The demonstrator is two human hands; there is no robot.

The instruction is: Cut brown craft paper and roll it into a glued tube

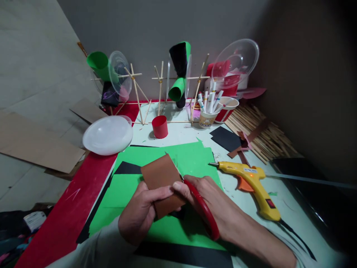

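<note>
A piece of brown paper (161, 171) is pinched in my left hand (141, 208), thumb on top, above the green sheets. My right hand (208, 197) grips scissors with red handles (201, 208); their blades meet the right edge of the brown paper and are mostly hidden by it and my fingers. My right thumb also presses near the paper, close to my left thumb. Beneath both hands lie green paper sheets (192, 150) with black paper (126, 168) among them.
A yellow glue gun (242, 171) lies to the right, its cord trailing forward. Farther back stand a red paper ring (160, 127), a cup of white rolled sticks (206, 120) and a stick frame with green and black cones (178, 89). Wooden sticks (262, 130) and a plastic lid (108, 134) flank them.
</note>
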